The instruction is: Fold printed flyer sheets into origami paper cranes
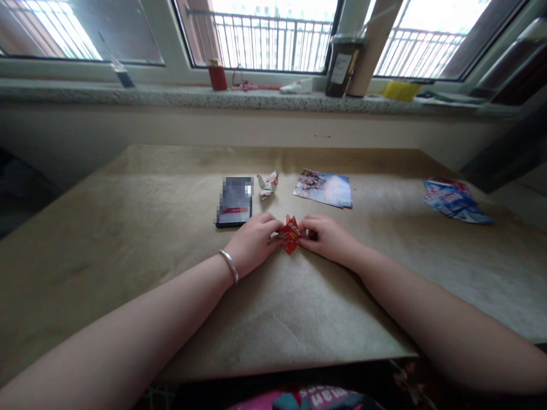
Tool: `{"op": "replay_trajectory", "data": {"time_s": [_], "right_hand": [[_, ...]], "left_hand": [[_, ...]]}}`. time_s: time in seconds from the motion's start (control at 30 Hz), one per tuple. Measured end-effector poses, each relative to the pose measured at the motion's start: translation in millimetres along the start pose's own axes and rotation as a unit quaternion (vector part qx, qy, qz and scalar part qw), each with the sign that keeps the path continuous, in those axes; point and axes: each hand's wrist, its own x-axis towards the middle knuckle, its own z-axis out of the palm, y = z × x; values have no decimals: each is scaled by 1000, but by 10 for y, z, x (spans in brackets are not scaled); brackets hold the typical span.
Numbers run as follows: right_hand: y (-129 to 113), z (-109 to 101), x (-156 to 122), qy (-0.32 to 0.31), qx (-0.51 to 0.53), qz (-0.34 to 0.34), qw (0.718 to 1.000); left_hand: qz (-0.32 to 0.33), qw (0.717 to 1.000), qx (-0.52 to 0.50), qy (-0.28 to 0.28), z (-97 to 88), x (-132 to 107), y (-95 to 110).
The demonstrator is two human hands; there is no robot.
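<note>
Three window panes (128, 34) span the far side, well beyond your grip, with a speckled stone sill (171, 94) running below them. Nearer, the broad tan table (106, 256) spreads out under both your forearms and to either side of your grip. Up on the sill, beyond your grip and a little to its right, stands a dark container (342, 68) with a pale label; a red cylinder (217, 77) stands beyond it to the left.

Your left hand (252, 242) and right hand (329, 236) come close together over the table. On the table well to the right of your grip, overlapping blue-and-pink printed papers (455, 200) lie fanned out. Beyond your grip and slightly right, a blue picture sheet (327, 189) lies flat. To the left and a little beyond, just past your left hand, is a phone (235, 200) with its screen blurred. Between phone and sheet, a white folded paper (269, 185) sits near them.

Smaller still, the red folded paper (291, 234) is right in your grip: left thumb and fingers pinch its left side, right thumb and fingers its right, points jutting out between. You wear a silvery bracelet (229, 266) on your left wrist.
</note>
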Motion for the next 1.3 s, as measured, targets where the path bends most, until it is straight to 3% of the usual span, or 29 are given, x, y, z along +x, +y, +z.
{"op": "replay_trajectory", "data": {"time_s": [0.13,0.63,1.13,1.3], "right_hand": [[-23,-25,-8,12,-50,-48,998],[-85,-115,-48,-25,-178,-89,980],[-165,-102,-34,-50,-196,-89,975],[-172,-84,-35,-34,-174,-68,982]], "left_hand": [[19,1000,9,7,7,4,-27],[83,987,132,-30,-87,-55,30],[117,971,202,-50,-134,-76,70],[100,973,202,-43,-119,-82,71]]}}
